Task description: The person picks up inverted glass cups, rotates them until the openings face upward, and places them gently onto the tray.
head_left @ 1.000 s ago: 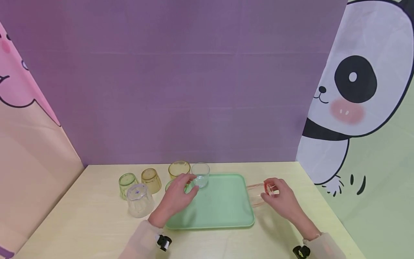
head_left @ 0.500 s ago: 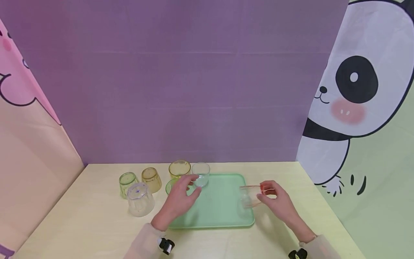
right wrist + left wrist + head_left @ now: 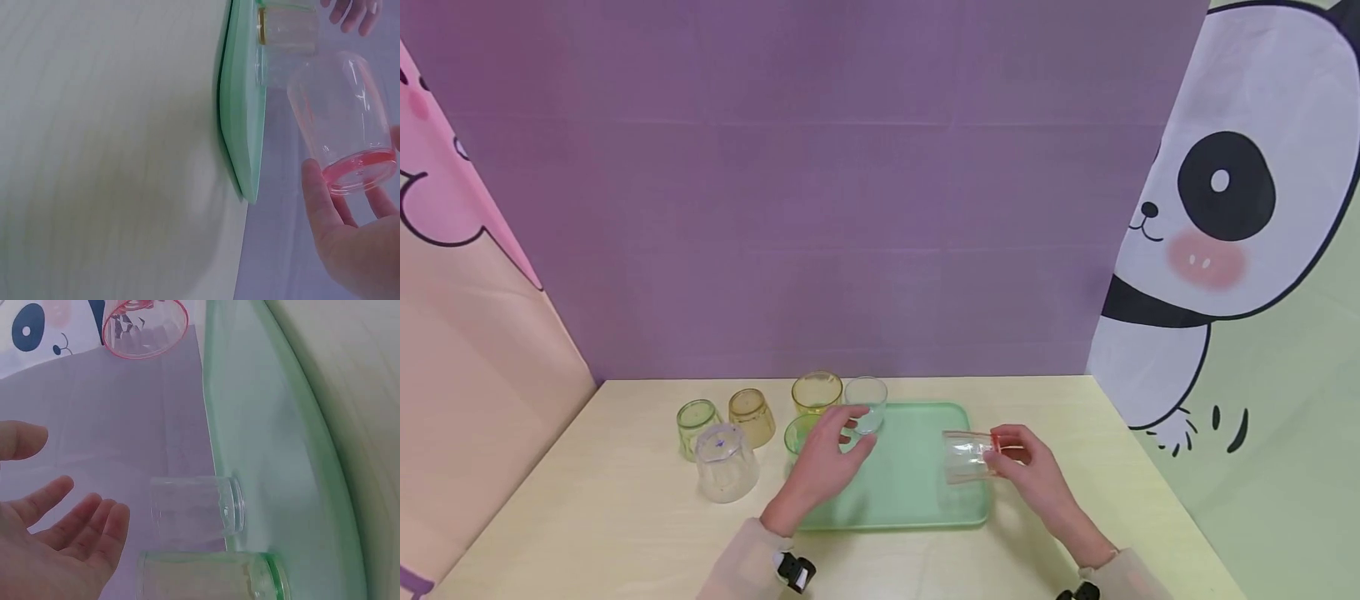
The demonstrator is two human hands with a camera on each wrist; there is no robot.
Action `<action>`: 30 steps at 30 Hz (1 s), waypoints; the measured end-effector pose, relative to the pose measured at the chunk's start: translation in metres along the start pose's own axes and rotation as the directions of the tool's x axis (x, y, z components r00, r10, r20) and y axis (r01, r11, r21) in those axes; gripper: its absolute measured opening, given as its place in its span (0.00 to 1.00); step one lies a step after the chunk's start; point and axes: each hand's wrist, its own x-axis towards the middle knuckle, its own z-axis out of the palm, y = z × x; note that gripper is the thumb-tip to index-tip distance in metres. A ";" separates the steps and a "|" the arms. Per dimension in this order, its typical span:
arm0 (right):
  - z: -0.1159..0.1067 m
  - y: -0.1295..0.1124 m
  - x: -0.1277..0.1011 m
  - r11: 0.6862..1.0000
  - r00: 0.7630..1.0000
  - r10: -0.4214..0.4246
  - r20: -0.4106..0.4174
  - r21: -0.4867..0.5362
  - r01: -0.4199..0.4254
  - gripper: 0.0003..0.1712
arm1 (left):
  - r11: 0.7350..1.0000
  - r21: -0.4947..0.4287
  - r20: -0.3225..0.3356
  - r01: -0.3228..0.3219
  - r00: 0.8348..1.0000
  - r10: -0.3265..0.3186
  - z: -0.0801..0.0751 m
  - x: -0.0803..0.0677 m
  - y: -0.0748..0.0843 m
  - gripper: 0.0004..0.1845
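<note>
Grip, right: the right hand [image 3: 1033, 471] holds a pink-tinted cup [image 3: 972, 456] by its base end, fingers curled round it, the cup lying on its side in the air with its mouth toward the left hand.
Grip, left: the left hand [image 3: 823, 460] is wide, fingers loosely spread, holding nothing.
Head view, tray: a green tray [image 3: 910, 492] lies on the pale tabletop [image 3: 610, 517]; the pink-tinted cup hangs over its right part.
Head view, left hand: it hovers over the tray's left side, fingertips just beside a clear cup [image 3: 866, 404] at the far left corner, with a green cup [image 3: 799, 433] partly hidden behind it.
Head view, other cups: a yellow cup [image 3: 816, 392], an amber cup [image 3: 751, 416], a light green cup [image 3: 696, 427] and a large clear cup [image 3: 725, 462] stand left of the tray.
Left wrist view: open fingers [image 3: 94, 525] lie near the clear cup [image 3: 197, 512], apart from it; the green cup [image 3: 206, 581] is next to it, and the pink-tinted cup's mouth [image 3: 145, 328] shows beyond.
Right wrist view: thumb and fingers [image 3: 319, 194] wrap the pink base of the cup [image 3: 340, 119], which is off the tray's [image 3: 244, 125] surface.
</note>
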 end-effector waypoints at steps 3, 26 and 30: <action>0.005 0.000 -0.001 1.000 1.000 0.009 -0.002 0.027 -0.009 0.22 | 0.999 -0.041 -0.008 0.019 1.000 -0.019 0.002 0.000 0.002 0.17; 0.028 -0.011 -0.002 0.987 1.000 0.009 0.011 0.160 -0.011 0.21 | 0.909 -0.388 0.042 0.153 0.988 -0.149 0.020 -0.007 0.008 0.18; 0.032 -0.011 -0.002 0.985 1.000 0.000 0.014 0.173 -0.002 0.20 | 0.908 -0.388 0.050 0.157 0.988 -0.149 0.022 -0.008 0.008 0.18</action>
